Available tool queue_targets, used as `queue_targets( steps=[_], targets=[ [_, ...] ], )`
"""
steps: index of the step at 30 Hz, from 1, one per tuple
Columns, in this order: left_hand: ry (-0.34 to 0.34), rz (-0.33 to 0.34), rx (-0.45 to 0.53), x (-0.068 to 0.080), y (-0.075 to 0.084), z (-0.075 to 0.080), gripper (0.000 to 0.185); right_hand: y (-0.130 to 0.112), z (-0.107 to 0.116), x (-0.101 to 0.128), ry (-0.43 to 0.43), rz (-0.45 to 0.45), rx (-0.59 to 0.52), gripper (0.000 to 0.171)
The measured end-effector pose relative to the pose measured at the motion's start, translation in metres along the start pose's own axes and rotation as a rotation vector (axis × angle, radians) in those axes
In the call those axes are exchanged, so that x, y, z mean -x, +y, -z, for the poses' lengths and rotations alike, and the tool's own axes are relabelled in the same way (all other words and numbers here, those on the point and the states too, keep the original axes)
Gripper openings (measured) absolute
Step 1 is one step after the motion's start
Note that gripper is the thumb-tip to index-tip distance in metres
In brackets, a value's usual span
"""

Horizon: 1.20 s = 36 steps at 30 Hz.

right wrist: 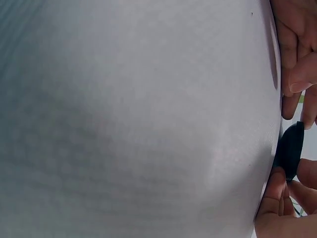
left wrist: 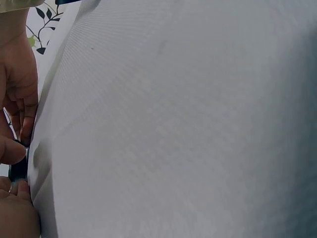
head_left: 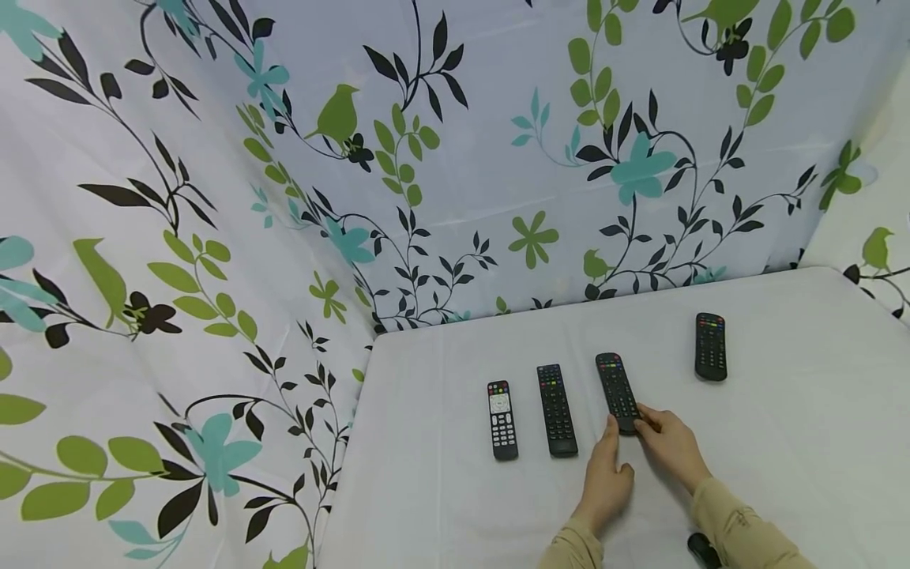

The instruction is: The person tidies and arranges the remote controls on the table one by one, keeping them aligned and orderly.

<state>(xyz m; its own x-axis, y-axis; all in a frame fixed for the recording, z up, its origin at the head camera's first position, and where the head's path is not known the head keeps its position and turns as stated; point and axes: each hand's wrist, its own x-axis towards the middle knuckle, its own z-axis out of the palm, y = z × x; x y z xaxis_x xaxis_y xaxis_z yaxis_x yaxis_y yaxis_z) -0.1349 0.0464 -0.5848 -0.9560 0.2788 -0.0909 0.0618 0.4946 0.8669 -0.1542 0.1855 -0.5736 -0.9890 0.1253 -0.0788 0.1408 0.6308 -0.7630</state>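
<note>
Four remotes on a white-covered table (head_left: 782, 442), in a loose row. Third remote from the left (head_left: 616, 391) lying flat, slightly skewed, near end toward the person. Left hand (head_left: 607, 474) flat on the cloth, fingers straight, fingertip touching the remote's near left corner. Right hand (head_left: 668, 444) at the near right corner, fingers lightly bent against the end; whether pinching or merely touching, cannot tell from the head view. Right wrist view: dark end of the same remote (right wrist: 291, 148) framed by fingers above and below, contact at the edges only. Left wrist view mostly cloth, with fingers at the frame edge around a dark sliver.

Small remote with white pad (head_left: 502, 419) and long black remote (head_left: 557, 409) lying left of it, apart from each other. Fourth remote (head_left: 711, 346) farther back on the right, well apart. Leaf-and-bird curtain (head_left: 213, 237) behind and to the left.

Judgement on the step in hand: squaring the skewed remote with its neighbours. Best done with both hands guiding the near end evenly, pivoting without dragging the cloth into wrinkles, keeping clear of the long black remote just beside it.
</note>
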Motion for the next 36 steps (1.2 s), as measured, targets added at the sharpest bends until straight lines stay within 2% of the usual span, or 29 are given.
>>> queue_targets(
  steps=[9, 15, 25, 30, 33, 36],
  targets=[
    [0.003, -0.007, 0.012, 0.000, -0.001, -0.001, 0.073, 0.000, 0.001, 0.000, -0.001, 0.012, 0.009, 0.046],
    [-0.002, -0.014, 0.024, -0.001, 0.002, 0.000, 0.073, -0.001, 0.004, -0.001, -0.032, -0.021, 0.004, 0.047],
    [0.000, 0.035, 0.065, -0.001, 0.004, 0.002, 0.071, 0.004, 0.004, 0.002, -0.058, -0.029, 0.000, 0.052],
    [0.074, 0.064, 0.071, -0.002, 0.015, 0.006, 0.062, 0.005, 0.011, 0.005, -0.032, -0.007, -0.004, 0.050],
    [0.147, 0.028, 0.052, -0.005, 0.023, 0.007, 0.055, 0.004, 0.022, 0.006, -0.013, 0.014, -0.003, 0.049],
    [0.192, -0.003, 0.037, -0.009, 0.032, 0.007, 0.048, 0.003, 0.036, 0.005, 0.000, 0.027, -0.007, 0.050]
  ],
)
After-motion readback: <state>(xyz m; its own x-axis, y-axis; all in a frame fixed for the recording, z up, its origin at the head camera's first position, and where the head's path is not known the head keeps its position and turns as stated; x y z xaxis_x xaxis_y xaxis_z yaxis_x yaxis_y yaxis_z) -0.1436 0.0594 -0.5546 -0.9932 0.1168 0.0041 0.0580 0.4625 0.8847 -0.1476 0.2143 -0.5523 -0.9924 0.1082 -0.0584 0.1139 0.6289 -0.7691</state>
